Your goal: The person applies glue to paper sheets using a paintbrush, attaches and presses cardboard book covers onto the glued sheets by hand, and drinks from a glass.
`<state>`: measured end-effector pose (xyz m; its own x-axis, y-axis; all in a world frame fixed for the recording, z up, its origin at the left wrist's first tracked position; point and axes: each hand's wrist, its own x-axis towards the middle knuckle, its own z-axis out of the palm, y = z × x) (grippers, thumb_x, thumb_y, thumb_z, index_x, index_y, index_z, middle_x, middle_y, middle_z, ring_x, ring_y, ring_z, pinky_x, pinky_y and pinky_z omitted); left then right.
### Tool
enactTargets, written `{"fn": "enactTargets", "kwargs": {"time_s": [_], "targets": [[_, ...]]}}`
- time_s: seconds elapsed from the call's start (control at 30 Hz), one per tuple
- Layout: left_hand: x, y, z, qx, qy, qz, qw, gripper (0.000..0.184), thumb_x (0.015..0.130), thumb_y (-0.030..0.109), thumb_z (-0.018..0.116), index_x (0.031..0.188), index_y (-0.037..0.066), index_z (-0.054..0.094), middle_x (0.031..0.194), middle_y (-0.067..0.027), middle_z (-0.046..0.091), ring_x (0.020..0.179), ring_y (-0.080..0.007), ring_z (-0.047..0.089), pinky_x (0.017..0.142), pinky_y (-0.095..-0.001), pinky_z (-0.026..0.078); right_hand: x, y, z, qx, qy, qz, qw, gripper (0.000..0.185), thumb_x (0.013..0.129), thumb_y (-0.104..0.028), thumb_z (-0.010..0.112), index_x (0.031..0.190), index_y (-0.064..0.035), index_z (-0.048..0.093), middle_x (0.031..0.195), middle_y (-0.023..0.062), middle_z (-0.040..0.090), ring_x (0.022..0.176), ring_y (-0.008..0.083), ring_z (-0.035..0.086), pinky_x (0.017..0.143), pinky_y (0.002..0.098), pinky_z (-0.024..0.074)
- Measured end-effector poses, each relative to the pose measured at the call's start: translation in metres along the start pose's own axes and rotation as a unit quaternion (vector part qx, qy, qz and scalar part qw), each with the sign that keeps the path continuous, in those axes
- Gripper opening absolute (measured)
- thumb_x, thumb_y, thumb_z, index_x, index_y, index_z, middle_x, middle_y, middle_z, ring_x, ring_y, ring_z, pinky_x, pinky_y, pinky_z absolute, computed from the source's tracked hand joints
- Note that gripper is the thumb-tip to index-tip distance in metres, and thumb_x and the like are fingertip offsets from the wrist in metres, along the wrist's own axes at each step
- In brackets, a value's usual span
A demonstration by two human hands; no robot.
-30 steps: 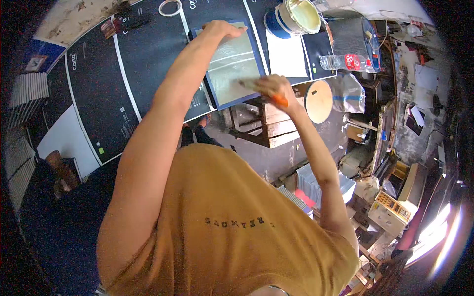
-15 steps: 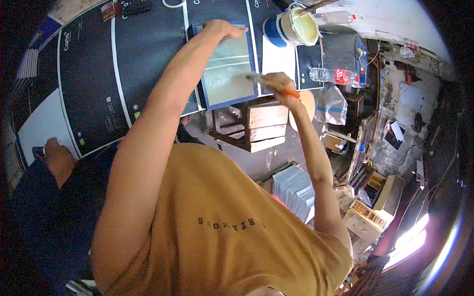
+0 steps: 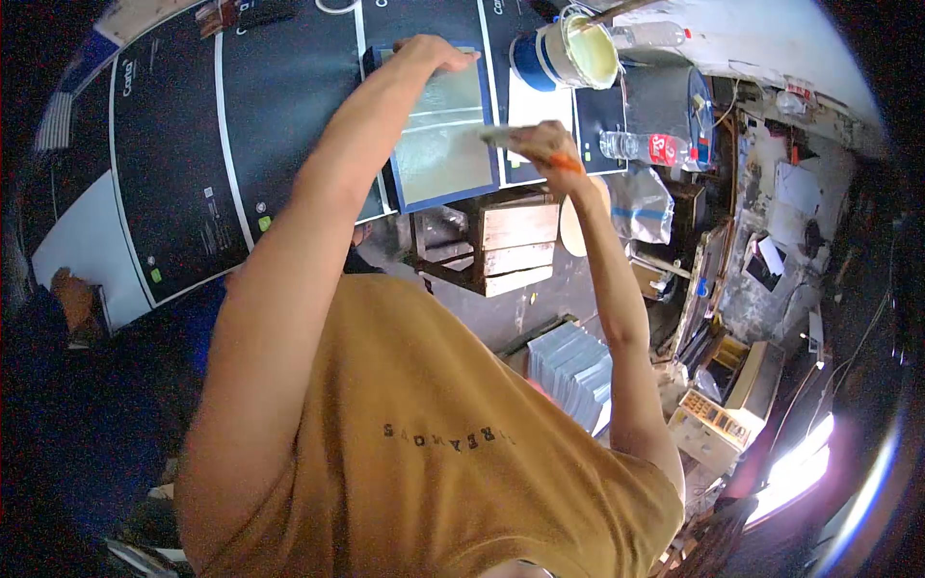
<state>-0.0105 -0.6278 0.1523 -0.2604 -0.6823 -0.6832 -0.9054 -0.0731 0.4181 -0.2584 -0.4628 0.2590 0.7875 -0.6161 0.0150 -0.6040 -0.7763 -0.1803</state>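
Note:
A flat blue-bordered panel (image 3: 442, 159) with a pale, wet-looking middle lies on the black sheets. My left hand (image 3: 434, 52) is closed over its far edge, with one digit stretched to the right; the other fingers are mostly hidden. In my right hand (image 3: 551, 149) is a paintbrush (image 3: 501, 138), blurred by motion, with orange showing at the handle end. Its tip is over or just above the panel's right border; contact cannot be made out. Beyond my right hand a blue and white bucket (image 3: 535, 60) of pale yellow-green liquid has a stick resting in it.
Black printed sheets (image 3: 164, 173) with white strips cover the table. At left, another person's hand (image 3: 73, 299) is by a white sheet (image 3: 87, 246). A plastic bottle (image 3: 636, 147) lies at the right. Below the table edge stand a wooden crate (image 3: 518, 241) and a grey stack (image 3: 570, 371).
My right hand and the brush have moved slightly up and the brush tip now points left. My left hand stays on the panel. The other person's hand has shifted left.

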Motion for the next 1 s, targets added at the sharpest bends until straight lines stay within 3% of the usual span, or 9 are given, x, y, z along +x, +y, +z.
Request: {"fn": "enactTargets", "kwargs": {"time_s": [0.07,0.27,0.33,0.47,0.57,0.6,0.73,0.8,1.0], "targets": [[-0.002,0.003,-0.004,0.013,-0.009,0.01,1.0,0.082,0.088,0.083,0.024,0.149,0.032,0.042,0.16,-0.0086,0.03,0.148,-0.0332,0.028,0.119,-0.0527,0.022,0.013,0.004,0.01,0.049,0.023,0.077,0.996,0.021,0.083,-0.019,0.073,0.103,-0.0234,0.075,0.105,-0.004,0.073,0.1,0.0264,0.063,0.087,0.0424,0.0471],[-0.006,-0.009,-0.003,0.015,-0.047,0.111,0.993,0.084,0.092,0.078,0.019,0.151,0.021,0.041,0.161,-0.0113,0.027,0.15,-0.0332,0.022,0.12,-0.0566,0.016,-0.111,-0.005,0.051,0.021,-0.233,0.142,0.962,0.034,0.08,-0.023,0.073,0.114,-0.0248,0.071,0.12,0.0012,0.065,0.12,0.0299,0.051,0.096,0.0515,0.0425],[-0.017,-0.003,0.005,0.071,0.035,0.067,0.995,0.085,0.091,0.078,0.025,0.15,0.02,0.044,0.158,-0.015,0.033,0.149,-0.0355,0.022,0.118,-0.0598,0.012,-0.165,-0.027,0.045,0.064,-0.219,0.171,0.959,0.034,0.08,-0.023,0.073,0.114,-0.0188,0.071,0.12,0.004,0.065,0.117,0.0318,0.052,0.095,0.0505,0.0428],[-0.049,-0.031,0.032,0.063,0.21,0.186,0.958,0.072,0.092,0.059,0.049,0.141,0.007,0.05,0.146,-0.0177,0.042,0.137,-0.0358,0.036,0.111,-0.0601,0.026,-0.202,-0.094,-0.004,0.112,-0.083,0.272,0.952,0.029,0.082,-0.015,0.075,0.108,-0.0042,0.072,0.108,0.0093,0.071,0.102,0.0281,0.062,0.09,0.0443,0.0488],[-0.079,-0.06,0.089,-0.073,0.421,0.281,0.859,0.06,0.082,0.036,0.072,0.129,0.004,0.052,0.129,-0.0164,0.048,0.122,-0.0342,0.046,0.097,-0.0565,0.037,-0.191,-0.125,-0.001,0.258,0.297,0.558,0.731,0.021,0.086,-0.012,0.074,0.103,0.0013,0.073,0.101,0.0103,0.072,0.095,0.0209,0.066,0.082,0.0383,0.055],[-0.105,-0.062,0.098,-0.073,0.391,0.246,0.884,0.059,0.08,0.034,0.073,0.127,0.004,0.051,0.128,-0.0164,0.048,0.121,-0.0343,0.046,0.096,-0.0565,0.037,-0.199,-0.117,0.012,0.269,0.361,0.573,0.685,0.028,0.09,-0.021,0.073,0.104,0.0035,0.07,0.103,0.0046,0.07,0.09,0.0132,0.064,0.079,0.0311,0.0512],[-0.178,-0.061,0.149,-0.025,0.284,0.154,0.946,0.068,0.074,0.036,0.078,0.125,-0.001,0.05,0.124,-0.0185,0.048,0.118,-0.0356,0.045,0.095,-0.0579,0.037,-0.123,-0.078,0.072,0.362,0.668,0.478,0.441,0.034,0.089,-0.022,0.074,0.112,0.0022,0.065,0.102,0.005,0.067,0.087,0.0145,0.062,0.08,0.0303,0.0506],[-0.197,-0.056,0.162,-0.004,0.271,0.155,0.95,0.074,0.068,0.034,0.081,0.122,-0.005,0.052,0.121,-0.0175,0.05,0.118,-0.0338,0.045,0.097,-0.0568,0.035,-0.065,-0.07,0.075,0.297,0.554,0.558,0.542,0.029,0.088,-0.021,0.075,0.105,0.0002,0.067,0.098,0.0061,0.067,0.085,0.0144,0.06,0.078,0.0308,0.0505],[-0.205,-0.049,0.173,0.042,0.231,0.13,0.963,0.073,0.065,0.035,0.085,0.12,-0.004,0.057,0.122,-0.0154,0.052,0.12,-0.0299,0.048,0.103,-0.055,0.033,0.092,-0.05,0.115,0.288,0.411,0.406,0.763,0.029,0.085,-0.028,0.077,0.095,-0.0018,0.07,0.087,0.0081,0.07,0.083,0.0186,0.064,0.078,0.0344,0.0495]]}}
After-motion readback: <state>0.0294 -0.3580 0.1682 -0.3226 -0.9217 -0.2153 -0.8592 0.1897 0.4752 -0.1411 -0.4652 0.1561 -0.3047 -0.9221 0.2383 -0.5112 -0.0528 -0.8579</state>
